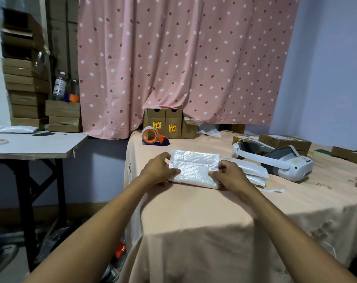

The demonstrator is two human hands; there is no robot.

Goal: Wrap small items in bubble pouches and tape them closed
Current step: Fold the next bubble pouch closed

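**Small packing room, domestic in look.** A pink dotted fabric curtain (185, 64) forms the backdrop. Left of it rise stacked flat brown cardboard boxes (25, 84). Below it stand fragile-labelled brown cartons (163, 123), an orange-cored tape dispenser (152, 137) and a peach-cloth-covered worktop (194, 211).

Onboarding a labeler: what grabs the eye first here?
The left hand and right hand grip a white bubble pouch by its ends on the table. Farther back sits an orange tape dispenser; right of the pouch lies a white headset. A pink dotted curtain hangs behind.
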